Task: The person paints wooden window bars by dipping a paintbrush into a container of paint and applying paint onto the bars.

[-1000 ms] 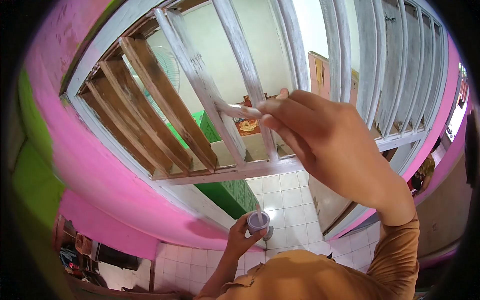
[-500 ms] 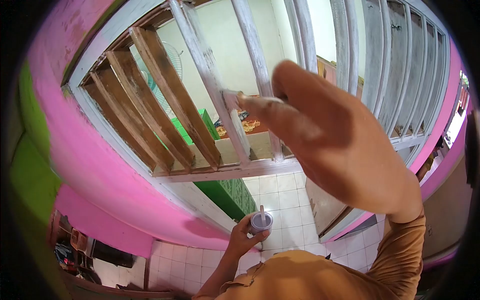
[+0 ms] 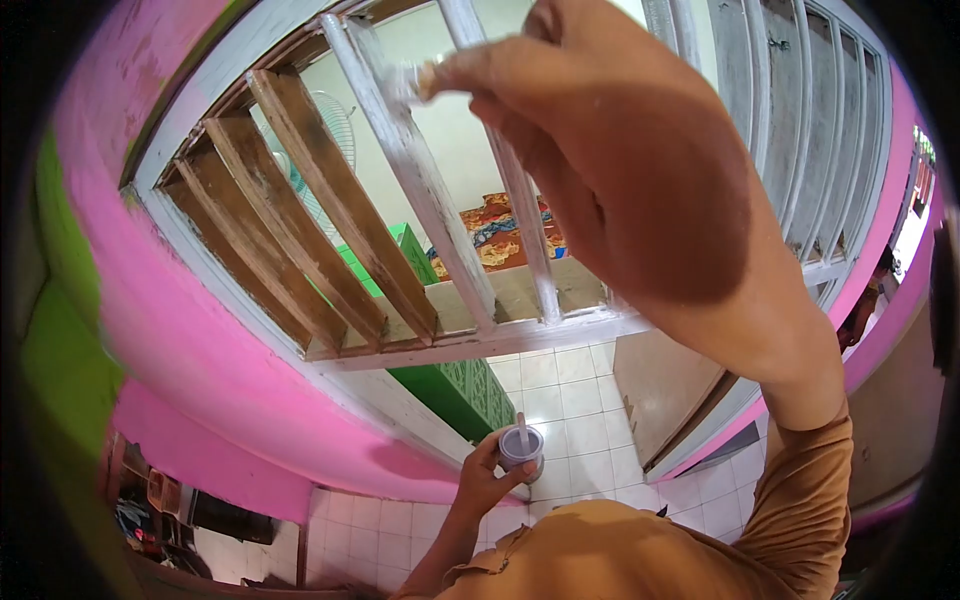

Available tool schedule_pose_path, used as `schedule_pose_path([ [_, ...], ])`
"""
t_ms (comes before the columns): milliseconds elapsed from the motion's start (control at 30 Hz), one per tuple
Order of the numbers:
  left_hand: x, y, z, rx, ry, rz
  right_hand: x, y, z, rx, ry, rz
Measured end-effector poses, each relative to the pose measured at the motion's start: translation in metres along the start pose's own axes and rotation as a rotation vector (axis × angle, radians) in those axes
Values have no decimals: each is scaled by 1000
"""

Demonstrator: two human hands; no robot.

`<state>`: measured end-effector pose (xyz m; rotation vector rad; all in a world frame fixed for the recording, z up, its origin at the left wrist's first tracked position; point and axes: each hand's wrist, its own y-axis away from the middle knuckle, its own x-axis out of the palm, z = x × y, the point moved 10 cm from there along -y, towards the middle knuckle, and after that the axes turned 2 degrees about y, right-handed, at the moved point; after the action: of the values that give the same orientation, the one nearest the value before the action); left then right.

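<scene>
My right hand is raised and closed on a small paintbrush, whose pale, blurred bristles touch a white-streaked wooden slat. Most of the brush's handle is hidden by the fingers. Lower down, my left hand is wrapped around a small paint can with greyish-white paint inside. A thin stick stands in the can. Left of the painted slat, several bare brown slats sit in the same frame.
A white frame rail runs below the slats, beside a pink wall. Through the gaps show a fan, a green cabinet and patterned cloth. White floor tiles lie below. A brown door stands at right.
My right hand has moved up and slightly left with the paintbrush, along the white-streaked slat. My left hand and the paint can have barely moved.
</scene>
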<state>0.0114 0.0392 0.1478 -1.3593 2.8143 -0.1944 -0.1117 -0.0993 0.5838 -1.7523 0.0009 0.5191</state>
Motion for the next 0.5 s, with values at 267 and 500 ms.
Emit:
schedule_pose_path([
  [267,2,-2,5,-55,6,-11,33,24,-30,341,-226,221],
  [500,2,-2,4,-43,40,-11,28,11,-18,101,26,108],
])
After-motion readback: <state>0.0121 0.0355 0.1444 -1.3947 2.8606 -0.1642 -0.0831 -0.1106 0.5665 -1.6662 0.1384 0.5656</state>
